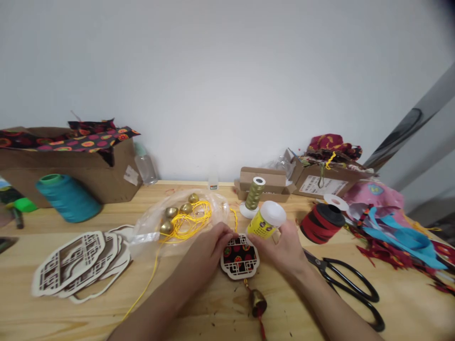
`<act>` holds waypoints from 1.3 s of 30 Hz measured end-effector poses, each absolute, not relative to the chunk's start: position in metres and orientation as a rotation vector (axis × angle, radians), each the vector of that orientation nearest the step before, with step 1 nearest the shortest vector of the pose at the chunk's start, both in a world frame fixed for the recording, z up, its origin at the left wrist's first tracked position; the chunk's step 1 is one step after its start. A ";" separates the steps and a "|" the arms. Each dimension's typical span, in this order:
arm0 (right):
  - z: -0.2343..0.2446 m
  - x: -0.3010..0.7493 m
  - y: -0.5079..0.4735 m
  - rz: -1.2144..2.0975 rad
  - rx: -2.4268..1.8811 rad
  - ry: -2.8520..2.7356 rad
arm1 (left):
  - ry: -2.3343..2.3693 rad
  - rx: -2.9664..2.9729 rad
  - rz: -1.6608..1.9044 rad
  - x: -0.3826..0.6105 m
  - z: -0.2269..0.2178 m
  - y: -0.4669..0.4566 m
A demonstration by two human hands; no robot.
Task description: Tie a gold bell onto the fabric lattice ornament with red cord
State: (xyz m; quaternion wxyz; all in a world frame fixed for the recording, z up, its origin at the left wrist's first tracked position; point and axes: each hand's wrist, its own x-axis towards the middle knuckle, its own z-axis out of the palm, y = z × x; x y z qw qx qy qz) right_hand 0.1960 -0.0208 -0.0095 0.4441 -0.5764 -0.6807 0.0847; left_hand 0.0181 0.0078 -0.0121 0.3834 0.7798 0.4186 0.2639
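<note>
A lattice-cut wooden pendant [240, 258] with dark patterned cloth behind its openings lies in front of me. My left hand [215, 244] pinches its upper left edge, fingers closed together. On the upper right edge rests the thumb of my right hand [282, 248], whose other fingers are partly hidden. A brass bell [258, 303] hangs off the pendant's lower end on a cord, with a red string below it. Above the pendant runs a braided yellow cord [233, 219]. Close behind my right hand is a yellow bottle with a white cap [273, 214].
Wooden lattice plates [76, 260] are stacked at left, by a teal thread cone [67, 196]. Brass bells and yellow cord [194, 222] lie on a plastic bag. Black scissors [350, 279], a red ribbon spool [322, 225] and cloth scraps [398, 232] sit at right. Cardboard boxes [124, 175] stand behind.
</note>
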 end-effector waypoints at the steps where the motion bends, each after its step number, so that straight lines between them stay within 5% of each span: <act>1: -0.008 0.196 -0.022 0.188 -1.431 -1.689 | 1.063 1.989 0.670 0.018 -0.012 0.008; 10: -0.001 0.195 -0.025 -0.008 -1.432 -1.621 | 1.065 1.977 0.689 0.017 -0.016 0.009; 39: -0.005 0.194 -0.024 0.101 -1.437 -1.707 | 1.057 1.999 0.704 0.018 -0.014 0.009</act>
